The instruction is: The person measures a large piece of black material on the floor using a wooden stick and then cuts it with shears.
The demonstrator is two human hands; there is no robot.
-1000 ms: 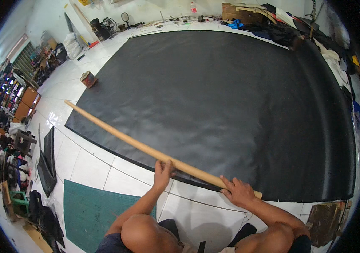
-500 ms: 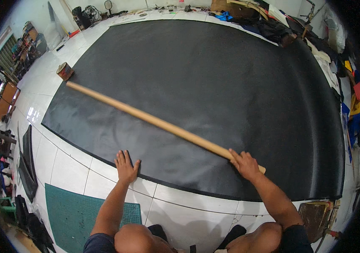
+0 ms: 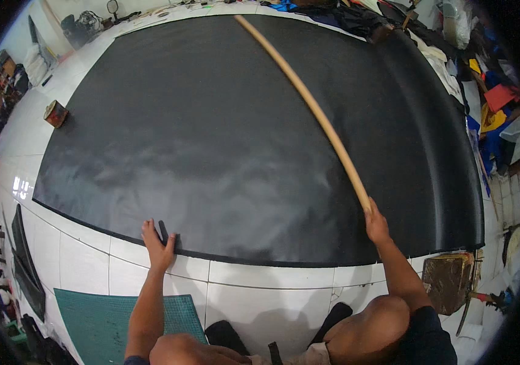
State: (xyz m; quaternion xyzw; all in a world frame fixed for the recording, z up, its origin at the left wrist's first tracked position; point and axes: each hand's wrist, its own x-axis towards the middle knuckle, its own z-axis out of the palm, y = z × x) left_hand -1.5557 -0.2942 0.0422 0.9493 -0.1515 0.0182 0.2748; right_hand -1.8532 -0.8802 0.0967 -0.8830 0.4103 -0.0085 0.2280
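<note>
Long, slender tan pole (image 3: 318, 112) aslant over a broad black sheet (image 3: 211, 128) on white floor tiles (image 3: 83, 267).

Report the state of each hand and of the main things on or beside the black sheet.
Black sheet, spread over the floor, with a ridge down its right side.
Tan pole, slanting across the sheet; whether its far end touches is unclear.
Right hand, closed on the pole's near end.
Left hand, at the sheet's near edge; whether it holds anything is unclear.
Green mat, lying flat.
Can, at the sheet's left edge.
</note>
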